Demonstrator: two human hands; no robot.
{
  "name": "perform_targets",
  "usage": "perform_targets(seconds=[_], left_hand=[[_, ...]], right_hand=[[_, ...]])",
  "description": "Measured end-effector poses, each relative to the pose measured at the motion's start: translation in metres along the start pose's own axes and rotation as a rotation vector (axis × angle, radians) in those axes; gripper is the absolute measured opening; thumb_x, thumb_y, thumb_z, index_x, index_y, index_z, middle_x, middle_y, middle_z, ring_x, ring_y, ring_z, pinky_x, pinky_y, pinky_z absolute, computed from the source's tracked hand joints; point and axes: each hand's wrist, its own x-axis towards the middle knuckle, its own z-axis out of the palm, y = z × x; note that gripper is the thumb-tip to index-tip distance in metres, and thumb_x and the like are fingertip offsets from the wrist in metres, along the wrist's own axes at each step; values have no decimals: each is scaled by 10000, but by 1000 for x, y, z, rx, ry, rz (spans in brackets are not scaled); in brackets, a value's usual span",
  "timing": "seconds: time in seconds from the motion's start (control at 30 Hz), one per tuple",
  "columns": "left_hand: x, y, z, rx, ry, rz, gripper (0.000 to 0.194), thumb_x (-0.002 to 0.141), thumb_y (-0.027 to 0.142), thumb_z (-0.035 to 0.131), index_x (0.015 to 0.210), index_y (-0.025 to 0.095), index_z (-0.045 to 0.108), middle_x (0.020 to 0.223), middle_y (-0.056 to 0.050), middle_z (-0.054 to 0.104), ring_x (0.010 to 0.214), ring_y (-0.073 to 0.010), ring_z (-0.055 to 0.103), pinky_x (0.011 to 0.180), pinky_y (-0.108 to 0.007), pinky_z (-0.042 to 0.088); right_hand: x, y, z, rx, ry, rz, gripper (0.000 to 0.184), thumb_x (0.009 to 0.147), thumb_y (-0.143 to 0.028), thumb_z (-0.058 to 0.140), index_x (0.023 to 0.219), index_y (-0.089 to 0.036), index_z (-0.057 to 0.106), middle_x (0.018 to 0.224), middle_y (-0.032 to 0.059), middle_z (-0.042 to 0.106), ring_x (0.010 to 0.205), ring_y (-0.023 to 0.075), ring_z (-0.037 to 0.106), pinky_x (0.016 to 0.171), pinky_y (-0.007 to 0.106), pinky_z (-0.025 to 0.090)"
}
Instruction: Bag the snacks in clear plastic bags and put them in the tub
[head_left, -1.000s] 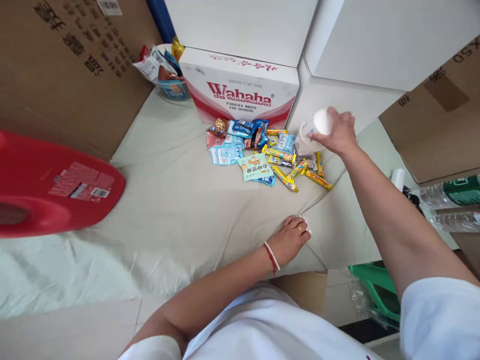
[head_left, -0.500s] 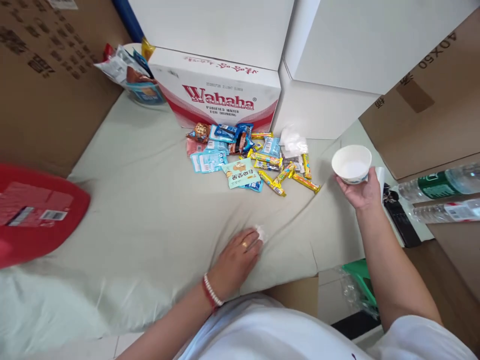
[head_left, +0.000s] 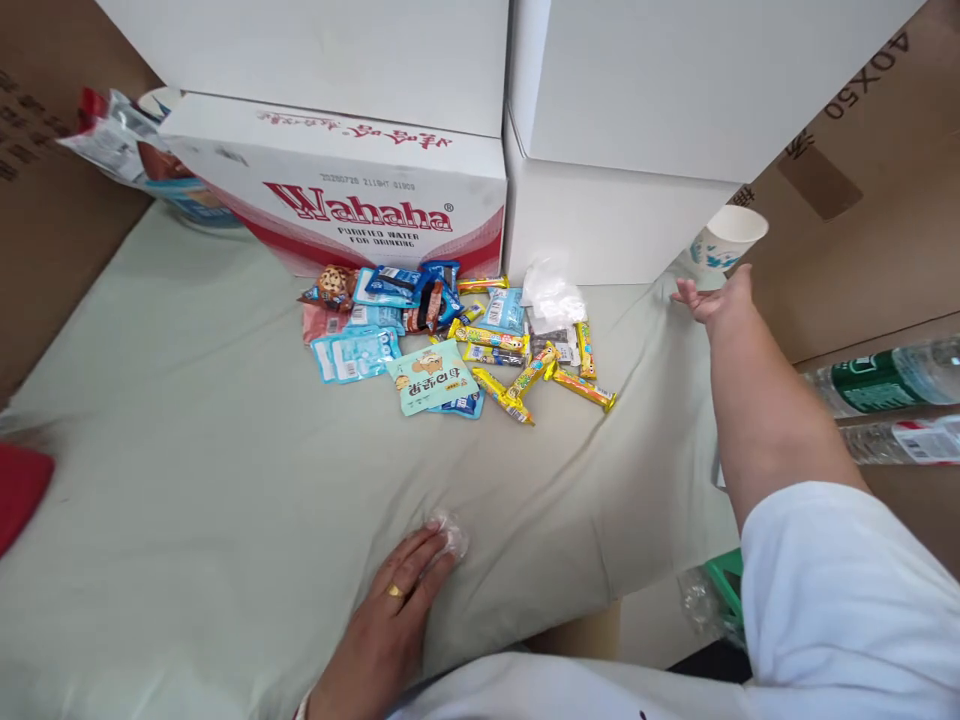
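Observation:
My left hand [head_left: 397, 605], with a gold ring, lies palm down on the pale green cloth [head_left: 225, 480] near its front edge. Under its fingertips is a crumpled piece of clear plastic [head_left: 448, 535], its grip partly hidden. At the far right my right hand [head_left: 712, 295] reaches out, palm up and fingers spread, holding nothing. Just beyond those fingers stands a white paper cup [head_left: 727, 240] with a blue pattern, beside the white boxes. Between the hands and the boxes lies a pile of snacks: yellow-wrapped sticks [head_left: 532, 370], a light green packet [head_left: 433, 377] and blue packets [head_left: 394, 285].
A Wahaha water carton [head_left: 360, 200] and white boxes [head_left: 600, 220] line the back. Crumpled white plastic [head_left: 553, 292] touches the snack pile. A tub of packets [head_left: 195, 200] stands back left, a red object [head_left: 22, 495] at the left edge. Plastic bottles [head_left: 892, 380] lie at the right.
My right hand has moved away from me toward the back right and let go of the paper cup. The left hand stays on the plastic; the view has swung right.

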Motion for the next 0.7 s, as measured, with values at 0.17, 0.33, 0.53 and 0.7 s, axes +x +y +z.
perform_targets(seconds=[0.17,0.33,0.53,0.7], left_hand=[[17,7,-9,-131,147,-215,276,955,113,543,1218,183,588,1252,-126,643,1168,-192,646,977,-307,574],[57,20,-12,-516,107,-409,24,962,212,583,949,231,576,1054,-55,653,998,-158,675,824,-262,585],[85,19,-34,-870,-89,-414,177,939,334,610,1066,218,567,1067,-77,676,1002,-189,673,870,-321,571],[135,-115,-74,-366,227,-597,144,931,325,575,965,196,628,1020,-73,687,971,-216,652,939,-387,519]], right_hand=[[-102,19,20,19,66,188,268,1006,-255,466,791,-126,561,686,5,611,496,37,459,436,153,343],[-300,5,23,-188,-650,-207,291,925,-430,670,1134,-228,692,1156,78,678,633,87,561,548,220,494],[-410,6,33,-274,-963,-532,410,1005,-220,500,1406,-304,521,1053,53,707,894,169,693,736,257,559],[-376,37,20,-657,-625,-550,228,964,-227,497,1141,-251,638,960,41,718,817,194,710,700,276,551]])
